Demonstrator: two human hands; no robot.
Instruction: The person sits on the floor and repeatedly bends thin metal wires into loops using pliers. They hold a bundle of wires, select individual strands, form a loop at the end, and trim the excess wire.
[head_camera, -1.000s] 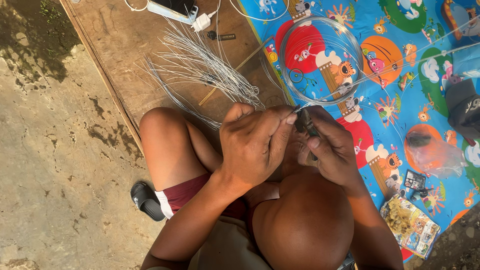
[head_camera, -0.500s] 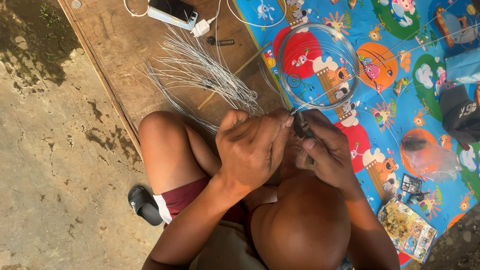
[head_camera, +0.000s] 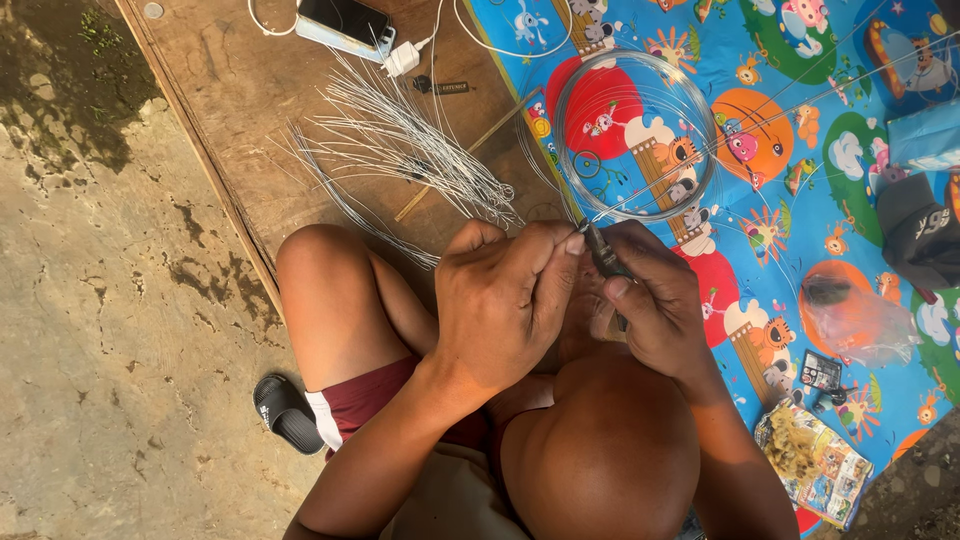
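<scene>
Silvery wire coil (head_camera: 636, 135) lies on the cartoon-printed mat (head_camera: 800, 230), one strand running down to your hands. Your right hand (head_camera: 655, 305) has its fingers clamped on dark pliers (head_camera: 603, 255); your left hand (head_camera: 505, 300) curls its fingers together at the plier tip, pinching the strand. Cut wire lengths (head_camera: 400, 140) fan across the wooden board (head_camera: 230, 100) just beyond your knee, with a phone (head_camera: 345, 22) farther off. Bare ground (head_camera: 100, 300) opens left of the board's edge.

I note silver wire coil (head_camera: 636, 135), silver cut wires (head_camera: 400, 140), blue cartoon-print mat (head_camera: 800, 170) with red, orange, green patches; brown wooden board (head_camera: 250, 90); maroon shorts (head_camera: 365, 400); black sandal (head_camera: 285, 412).
</scene>
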